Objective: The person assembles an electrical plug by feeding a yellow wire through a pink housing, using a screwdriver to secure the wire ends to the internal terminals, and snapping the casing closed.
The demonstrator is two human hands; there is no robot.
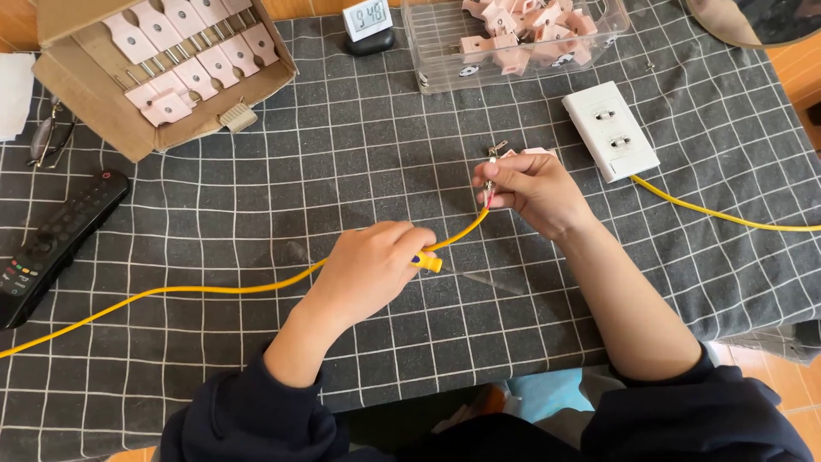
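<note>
My left hand grips a tool with a yellow handle at the middle of the table. A yellow cable runs from the left edge under that hand and up to my right hand. The right hand pinches the cable's end together with a small pink plug part that has metal prongs sticking out. Both hands hover just above the dark checked cloth.
A white socket block with a second yellow cable lies at the right. A clear bin of pink plugs and a small clock stand at the back. At the left are a cardboard box of pink plugs, a black remote and glasses.
</note>
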